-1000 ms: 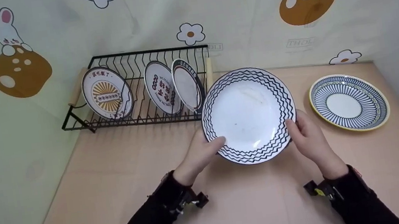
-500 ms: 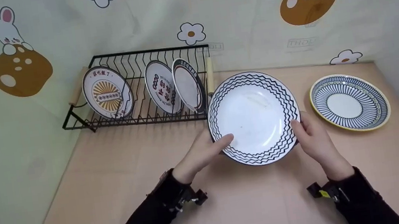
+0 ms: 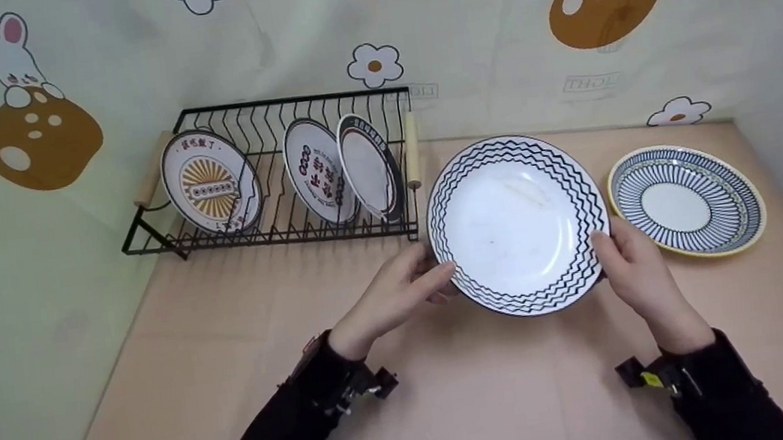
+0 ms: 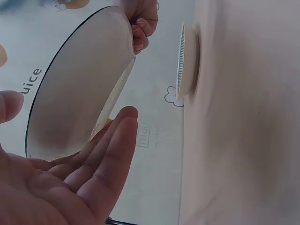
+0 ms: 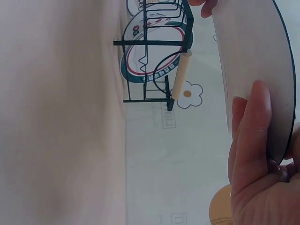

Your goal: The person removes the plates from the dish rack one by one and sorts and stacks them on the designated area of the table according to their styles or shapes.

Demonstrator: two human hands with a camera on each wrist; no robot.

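A white plate [image 3: 513,226] with black zigzag lines round its rim is held up over the table, its face towards the head camera. On its right edge my right hand [image 3: 640,270] pinches the rim, thumb on the front, fingers [image 5: 255,126] spread along the pale underside. At the lower left edge is my left hand [image 3: 401,291], thumb tip right at the rim. The left wrist view shows that hand's fingers [image 4: 110,159] straight beside the plate's edge, the thumb standing apart from the plate.
A black wire dish rack [image 3: 273,243] with wooden handles stands at the back left, holding 3 upright printed plates. A yellow-rimmed plate [image 3: 674,209] with blue stripes lies on the table [image 3: 476,406] at the right. Behind hangs a patterned curtain [image 3: 473,35].
The zigzag plate has moved to the right, away from the rack, along with my right hand. My left hand has loosened, its thumb slipping from over the plate back to the rim.
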